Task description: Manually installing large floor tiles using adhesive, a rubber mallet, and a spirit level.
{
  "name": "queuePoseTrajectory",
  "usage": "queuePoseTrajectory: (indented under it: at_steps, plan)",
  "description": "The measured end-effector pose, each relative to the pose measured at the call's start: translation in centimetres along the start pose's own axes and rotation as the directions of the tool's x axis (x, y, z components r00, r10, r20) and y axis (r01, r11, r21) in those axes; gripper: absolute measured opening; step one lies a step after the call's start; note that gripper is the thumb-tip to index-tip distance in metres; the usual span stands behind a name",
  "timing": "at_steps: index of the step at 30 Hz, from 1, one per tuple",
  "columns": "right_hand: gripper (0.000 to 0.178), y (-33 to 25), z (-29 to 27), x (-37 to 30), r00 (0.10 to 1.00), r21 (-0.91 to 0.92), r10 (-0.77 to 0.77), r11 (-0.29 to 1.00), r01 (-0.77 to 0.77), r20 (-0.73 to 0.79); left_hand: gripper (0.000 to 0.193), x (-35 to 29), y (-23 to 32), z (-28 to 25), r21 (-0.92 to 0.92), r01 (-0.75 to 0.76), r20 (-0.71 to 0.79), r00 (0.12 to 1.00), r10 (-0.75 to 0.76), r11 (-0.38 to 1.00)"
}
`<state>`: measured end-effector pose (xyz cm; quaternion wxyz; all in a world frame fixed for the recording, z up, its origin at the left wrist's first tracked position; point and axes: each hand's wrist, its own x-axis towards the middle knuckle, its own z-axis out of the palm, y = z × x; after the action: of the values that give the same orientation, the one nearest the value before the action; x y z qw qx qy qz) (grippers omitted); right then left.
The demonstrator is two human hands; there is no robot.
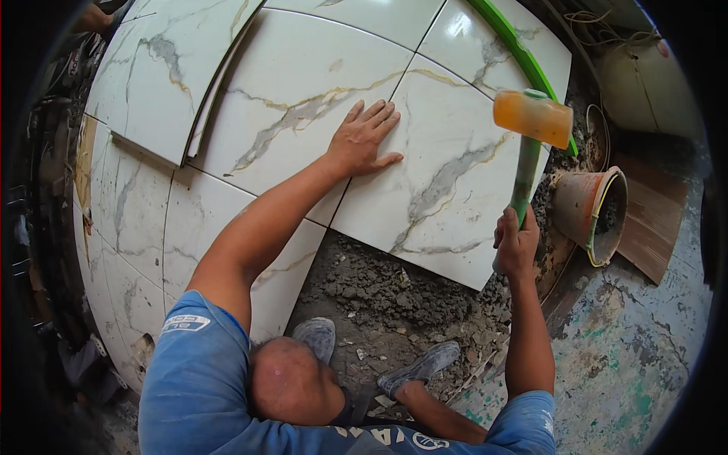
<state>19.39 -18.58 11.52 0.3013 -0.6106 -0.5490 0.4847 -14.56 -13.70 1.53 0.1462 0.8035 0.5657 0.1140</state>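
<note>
Tiles (174,227) already laid fill the left. Our left hand (362,140) lies flat, fingers spread, across the joint onto the loose marble-look tile (440,182) over bare mortar (379,292). Our right hand (516,246) grips the raised orange-headed mallet (532,117); we judge a hard blow could crack a corner.

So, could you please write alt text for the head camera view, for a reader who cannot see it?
A person crouches over white marble-pattern floor tiles, left hand flat on the joint beside a newly laid tile, right hand raising an orange-headed rubber mallet. Bare grey mortar lies below, a dirty bucket at right.
</note>
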Motion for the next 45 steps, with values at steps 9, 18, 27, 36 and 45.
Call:
queuePoseTrajectory:
  at_steps: [9,18,27,36,45]
  plan:
    - [0.033,5.4,0.5,-7.3,0.946,-0.573,0.228,0.818,-0.059,0.229,0.116,1.0,-2.6,-3.3,-0.038,-0.121,0.306,0.943,0.127,0.992]
    - [0.035,4.6,-0.5,-8.4,0.972,-0.484,0.141,0.874,-0.033,0.188,0.119,1.0,-2.5,-4.1,0.054,-0.173,0.29,0.945,0.15,0.983]
    - [0.027,2.6,-2.6,-8.2,0.971,-0.329,-0.215,0.929,0.171,-0.102,0.074,8.1,2.9,-0.8,0.23,-0.149,0.174,0.979,0.11,0.962]
    - [0.033,8.1,-4.2,-4.4,0.975,-0.771,-0.193,0.603,0.205,0.108,0.094,15.7,2.0,3.9,0.242,0.005,-0.069,0.998,0.013,0.97]
    - [0.034,6.5,-4.6,-5.3,0.975,-0.737,-0.189,0.642,0.213,0.117,0.093,15.9,2.7,2.9,0.301,-0.007,-0.003,1.0,0.009,0.954]
